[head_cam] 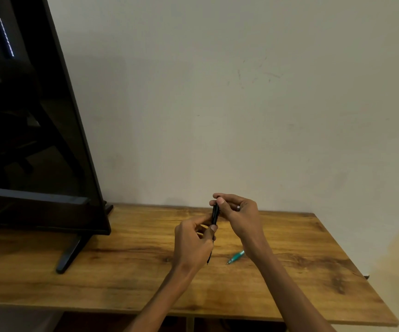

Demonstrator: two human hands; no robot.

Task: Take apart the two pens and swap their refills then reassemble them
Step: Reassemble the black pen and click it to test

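Two hands meet above the middle of the wooden table (pixel 126 267), both closed on one black pen (pixel 215 214) that stands nearly upright between them. The right hand (pixel 238 215), with a ring (pixel 238 207) on one finger, pinches the pen's upper end between thumb and fingertips. The left hand (pixel 192 243) grips the lower part, its thumb pressed against the barrel; a dark tip shows just below that hand's palm, though whether it belongs to the same pen cannot be told. A teal pen (pixel 236 256) lies flat on the table just beside the right wrist, partly hidden by it, its point aimed toward the near left. A dark television (pixel 33 130) stands on its stand at the table's left end, against a pale wall (pixel 241 92).
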